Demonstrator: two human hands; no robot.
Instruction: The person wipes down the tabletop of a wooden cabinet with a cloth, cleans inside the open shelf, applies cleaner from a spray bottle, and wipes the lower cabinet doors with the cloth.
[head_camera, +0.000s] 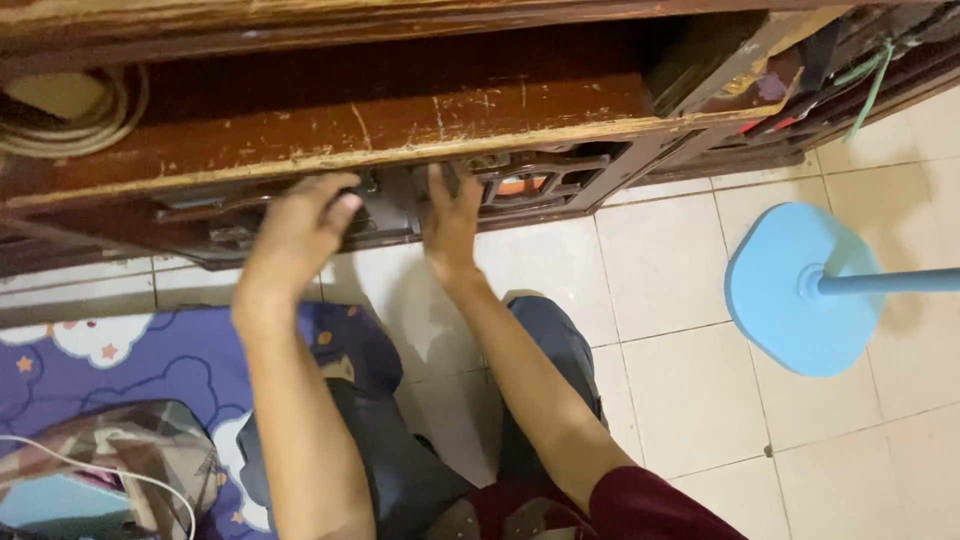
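Observation:
I sit on the floor facing a dark wooden cabinet (330, 125) with a scratched top edge. My left hand (300, 225) reaches under that edge, its fingers curled against the carved lower front panel (545, 180). My right hand (452, 220) presses flat on the same dark panel, fingers pointing up and slightly spread. Whether the left hand grips anything is hidden by the fingers and shadow. My forearms run down to my lap, and a dark red sleeve (640, 505) shows at the bottom.
A blue fan base (790, 290) with its pole (890, 282) stands on the cream floor tiles at right. A purple patterned mat (120, 360) and a plaid cushion (130, 455) with a white cable lie at left. Coiled cord (75, 115) sits on the cabinet's left.

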